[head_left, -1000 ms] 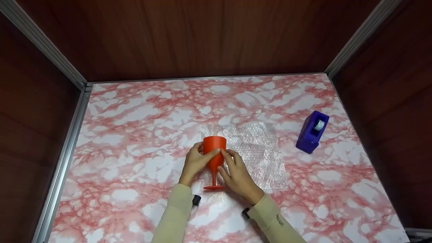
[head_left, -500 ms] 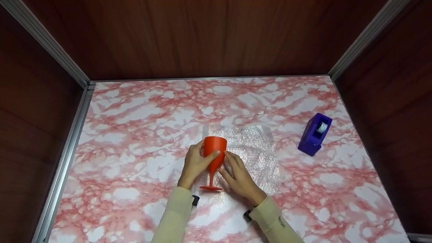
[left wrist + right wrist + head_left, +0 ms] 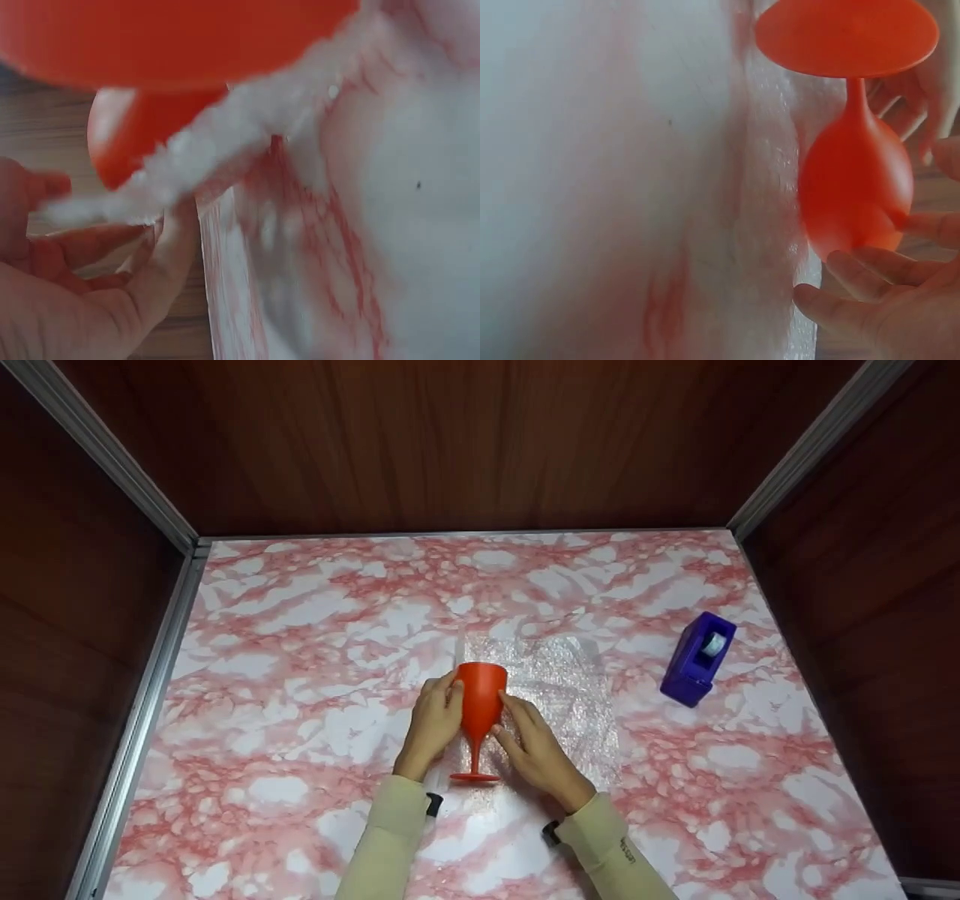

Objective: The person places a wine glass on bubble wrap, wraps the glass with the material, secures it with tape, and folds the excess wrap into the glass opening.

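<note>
An orange-red goblet (image 3: 481,701) lies on its side over the left part of a clear bubble wrap sheet (image 3: 562,690), its foot towards the person. My left hand (image 3: 435,718) is at the left of the cup. In the left wrist view, the raised edge of the bubble wrap (image 3: 202,146) runs between its thumb and curled fingers, just below the goblet (image 3: 150,127). My right hand (image 3: 536,746) is on the other side, its extended fingertips touching the cup. In the right wrist view, these fingers (image 3: 862,277) lie against the bowl of the goblet (image 3: 851,180).
A purple tape dispenser (image 3: 694,664) with a roll of tape stands at the right of the red-and-white marbled table (image 3: 300,660). Dark wooden panels (image 3: 465,442) with metal corner rails enclose the back and both sides.
My left thumb has moved off the front of the goblet to its left side, by the wrap's edge. The goblet has shifted slightly right; the right hand stays nearly in place.
</note>
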Tool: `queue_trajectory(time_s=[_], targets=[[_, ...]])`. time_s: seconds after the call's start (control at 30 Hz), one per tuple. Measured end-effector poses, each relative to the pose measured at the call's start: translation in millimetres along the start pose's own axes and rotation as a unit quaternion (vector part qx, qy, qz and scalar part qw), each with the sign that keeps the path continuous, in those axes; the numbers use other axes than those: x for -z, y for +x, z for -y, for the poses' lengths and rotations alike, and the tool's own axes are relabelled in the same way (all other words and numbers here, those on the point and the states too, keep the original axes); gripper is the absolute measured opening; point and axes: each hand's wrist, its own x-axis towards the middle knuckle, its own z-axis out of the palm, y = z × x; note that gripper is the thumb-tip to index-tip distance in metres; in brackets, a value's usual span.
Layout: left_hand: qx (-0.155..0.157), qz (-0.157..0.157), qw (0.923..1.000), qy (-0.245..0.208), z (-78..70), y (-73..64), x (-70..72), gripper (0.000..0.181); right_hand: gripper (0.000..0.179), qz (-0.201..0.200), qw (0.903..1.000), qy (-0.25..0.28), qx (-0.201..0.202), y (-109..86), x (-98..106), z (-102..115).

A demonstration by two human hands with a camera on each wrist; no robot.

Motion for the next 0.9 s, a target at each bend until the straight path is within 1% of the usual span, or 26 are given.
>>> queue_trajectory(time_s=[0.07,0.13,0.23,0.33,0.43,0.5,0.6,0.77,0.83,0.9], targets=[[-0.017,0.004,0.9998,-0.007,1.5,0.2,1.0,0.037,0.055,-0.009,1.0,0.0,0.002,0.5,2,-1],[-0.033,0.008,0.9993,-0.014,2.6,1.1,1.7,0.038,0.054,-0.018,0.9998,0.002,0.003,0.8,3,-1],[-0.043,0.013,0.9987,-0.023,4.6,2.5,1.8,0.042,0.055,-0.023,0.9997,0.008,0.002,1.4,5,-3],[-0.037,0.01,0.9988,-0.032,6.0,3.3,0.9,0.048,0.056,-0.016,0.9996,0.022,-0.006,1.2,7,-4],[-0.028,0.007,0.9985,-0.048,7.2,3.2,-0.8,0.05,0.057,-0.009,0.9991,0.038,-0.018,0.4,8,-6],[-0.027,0.009,0.9976,-0.063,7.4,3.0,-1.9,0.05,0.058,-0.008,0.9985,0.049,-0.024,-0.4,8,-7],[-0.028,0.018,0.9966,-0.076,8.1,3.2,-3.4,0.048,0.06,-0.006,0.9984,0.049,-0.026,-1.0,9,-8],[-0.017,0.049,0.9943,-0.094,10.1,2.5,-4.8,0.048,0.058,-0.005,0.9984,0.054,-0.02,-1.3,13,-10],[-0.009,0.069,0.9904,-0.12,10.7,1.8,-5.2,0.047,0.056,-0.007,0.9981,0.059,-0.018,-1.3,14,-10],[-0.009,0.087,0.9854,-0.146,10.8,1.4,-5.6,0.047,0.056,-0.007,0.9979,0.062,-0.016,-1.3,15,-11]])
